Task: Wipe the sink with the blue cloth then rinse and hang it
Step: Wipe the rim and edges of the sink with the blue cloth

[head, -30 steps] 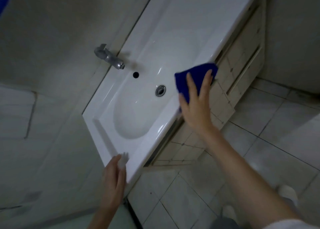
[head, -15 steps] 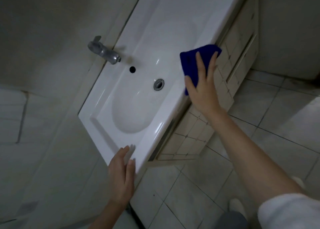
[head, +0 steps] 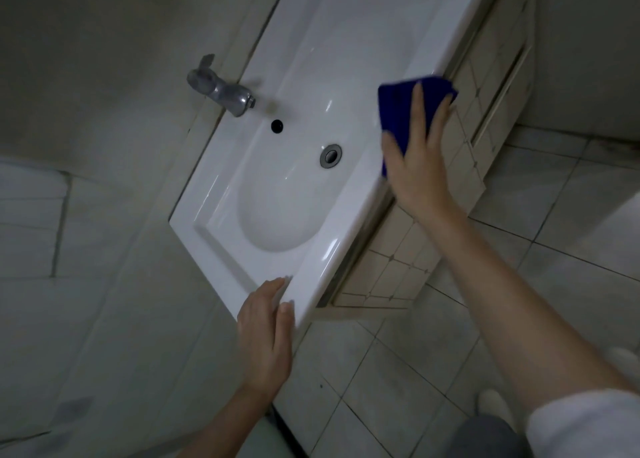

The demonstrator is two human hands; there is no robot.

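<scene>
Your right hand (head: 414,170) pressed the cloth (head: 398,108), fingers straight, on the sink (head: 346,42) rim; your left hand (head: 266,333), open, apparently touched its corner.

Right hand (head: 415,177) slides blue cloth (head: 398,111) slightly farther along sink (head: 346,42) front rim, past drain (head: 330,154). Left hand (head: 266,340) creeps further onto sink's near corner, fingers now flat over edge.

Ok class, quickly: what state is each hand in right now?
Left hand: open, resting on the sink corner.
Right hand: open, straight fingers pressing the blue cloth onto the sink rim.
</scene>
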